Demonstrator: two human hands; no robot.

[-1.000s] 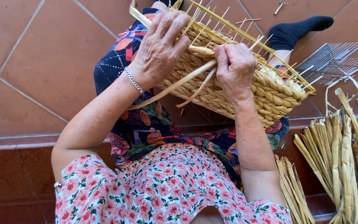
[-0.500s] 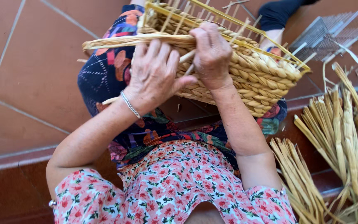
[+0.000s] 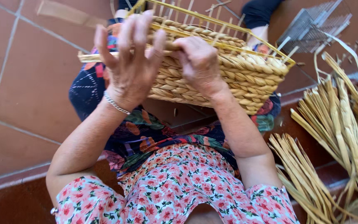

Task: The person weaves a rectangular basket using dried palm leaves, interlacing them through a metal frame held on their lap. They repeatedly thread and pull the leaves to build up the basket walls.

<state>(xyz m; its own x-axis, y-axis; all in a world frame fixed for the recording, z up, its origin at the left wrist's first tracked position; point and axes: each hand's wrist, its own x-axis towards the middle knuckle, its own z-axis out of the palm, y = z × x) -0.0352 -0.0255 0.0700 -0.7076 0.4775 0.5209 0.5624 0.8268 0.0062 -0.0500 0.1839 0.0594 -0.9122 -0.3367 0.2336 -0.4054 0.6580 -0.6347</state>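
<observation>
I sit over a floor of large terracotta tiles (image 3: 25,79) with pale grout lines running slantwise, and a darker red step edge (image 3: 13,182) crosses below at about eight o'clock from my lap. My pink flowered top fills the bottom of the view, with a dark patterned skirt (image 3: 146,132) spread beyond it.

On my knees, at twelve o'clock, rests a half-woven straw basket (image 3: 237,79), its braided wall thick and golden, thin yellow stakes (image 3: 212,20) standing up from its rim. My left hand (image 3: 131,62) is up at the basket's near end with the fingers spread and loosely curled; it presses against a flat strip of straw (image 3: 94,57) that juts out to nine o'clock, but I cannot tell whether it truly grips it. A silver bracelet (image 3: 116,103) circles that wrist. My right hand (image 3: 199,62) lies on the basket's wall just beside the left, fingers bent down and closed on the weave near the rim.

At three o'clock, bundles of dried straw stalks (image 3: 336,124) lie fanned across the step, more of them (image 3: 303,178) down at four o'clock. At one o'clock a grey wire rack (image 3: 311,27) sits on the tiles, well apart from my hands, with bits of chaff scattered near it. A dark sock (image 3: 258,11) shows past the basket's far rim.
</observation>
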